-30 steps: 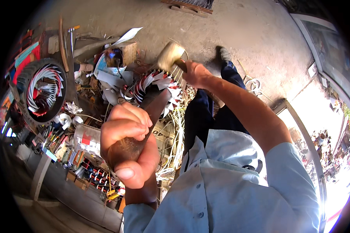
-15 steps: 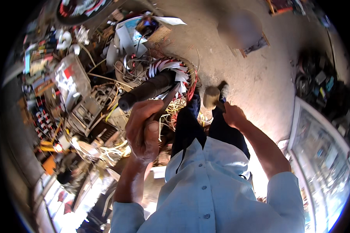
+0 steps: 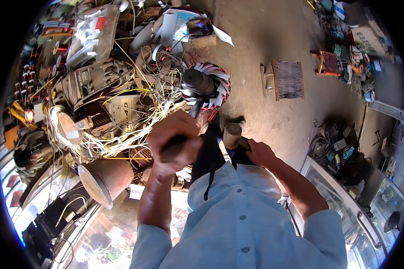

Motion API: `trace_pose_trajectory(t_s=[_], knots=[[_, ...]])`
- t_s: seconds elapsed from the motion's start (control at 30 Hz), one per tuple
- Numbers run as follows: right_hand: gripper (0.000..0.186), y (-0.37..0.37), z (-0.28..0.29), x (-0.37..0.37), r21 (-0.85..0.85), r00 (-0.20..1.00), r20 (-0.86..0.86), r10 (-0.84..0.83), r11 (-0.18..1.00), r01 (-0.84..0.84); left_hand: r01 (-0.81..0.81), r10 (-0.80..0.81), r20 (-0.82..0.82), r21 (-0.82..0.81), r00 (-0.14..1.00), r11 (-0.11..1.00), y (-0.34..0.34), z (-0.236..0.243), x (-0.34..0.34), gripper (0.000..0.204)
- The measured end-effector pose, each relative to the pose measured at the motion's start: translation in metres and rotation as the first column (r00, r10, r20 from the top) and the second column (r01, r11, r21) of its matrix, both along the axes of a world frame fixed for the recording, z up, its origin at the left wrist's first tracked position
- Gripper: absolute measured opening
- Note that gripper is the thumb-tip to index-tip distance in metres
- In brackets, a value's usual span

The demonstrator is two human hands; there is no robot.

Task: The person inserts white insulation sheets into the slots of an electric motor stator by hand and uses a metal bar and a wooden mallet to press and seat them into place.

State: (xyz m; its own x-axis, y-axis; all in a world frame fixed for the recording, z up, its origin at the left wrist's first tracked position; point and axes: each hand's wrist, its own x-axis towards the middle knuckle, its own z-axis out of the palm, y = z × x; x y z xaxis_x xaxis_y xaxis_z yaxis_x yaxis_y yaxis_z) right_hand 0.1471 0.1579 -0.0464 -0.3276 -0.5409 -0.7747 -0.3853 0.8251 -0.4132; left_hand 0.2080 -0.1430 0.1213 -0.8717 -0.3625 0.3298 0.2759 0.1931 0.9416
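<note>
The mallet (image 3: 232, 135) has come away from the wound ring (image 3: 227, 81) since a second ago and now sits over the thighs, right hand (image 3: 261, 153) wrapped round its handle. Left hand (image 3: 175, 136) is clenched on a dark tool (image 3: 173, 146) near the ring, ahead of the legs. Looks midway to me: white slips (image 3: 220, 91) are in, but stick out. Loose wires (image 3: 137, 138) crowd the left; floor (image 3: 278, 119) opens up rightward.

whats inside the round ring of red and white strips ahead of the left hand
A thick, dark cylinder sticks out of the opening of the red-and-white ring. The cylinder's far end and whatever lies behind it are covered.
</note>
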Motion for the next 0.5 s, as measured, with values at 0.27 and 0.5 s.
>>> trace_pose_trajectory(t_s=[0.27,0.5], knots=[[0.033,-0.005,0.013,0.009,0.028,0.999,-0.036,-0.031,0.999,0.032,-0.075,0.083,-0.041,0.164,0.996,0.984,-0.022,-0.01,0.031,0.029],[0.032,-0.013,0.04,0.01,0.092,0.996,-0.037,-0.076,0.993,0.079,-0.263,0.293,-0.104,0.234,0.951,0.936,-0.048,-0.004,0.02,0.05]])
